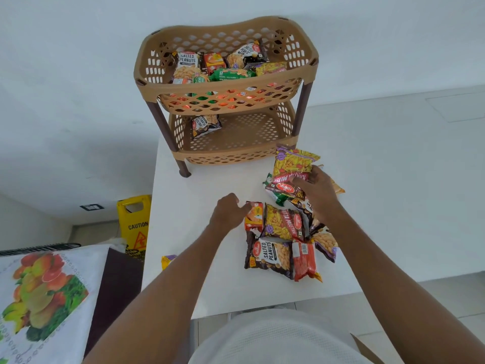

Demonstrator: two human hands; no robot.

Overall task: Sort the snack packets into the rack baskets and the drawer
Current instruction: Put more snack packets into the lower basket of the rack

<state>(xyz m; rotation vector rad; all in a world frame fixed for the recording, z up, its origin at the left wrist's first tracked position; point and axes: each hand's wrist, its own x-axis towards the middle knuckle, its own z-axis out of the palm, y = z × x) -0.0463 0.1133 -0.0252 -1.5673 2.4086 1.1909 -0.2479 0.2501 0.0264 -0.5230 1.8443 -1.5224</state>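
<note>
A tan two-tier rack stands at the back of the white table (199,285). Its top basket (225,86) holds several snack packets; the lower basket (236,153) holds one salted-peanuts packet (206,124). A pile of packets lies on the table in front of it. My right hand (319,191) grips a yellow-and-red snack packet (292,164), lifted off the top of the pile. My left hand (228,212) touches a small orange packet (254,216) at its left edge, fingers curled. A salted-peanuts packet (269,254) and a red packet (304,260) lie nearest me.
A small yellow packet (168,260) hangs at the table's left edge. A yellow caution sign (135,223) stands on the floor to the left. A fruit-printed bag (44,290) sits at lower left. A white wall rises behind the rack.
</note>
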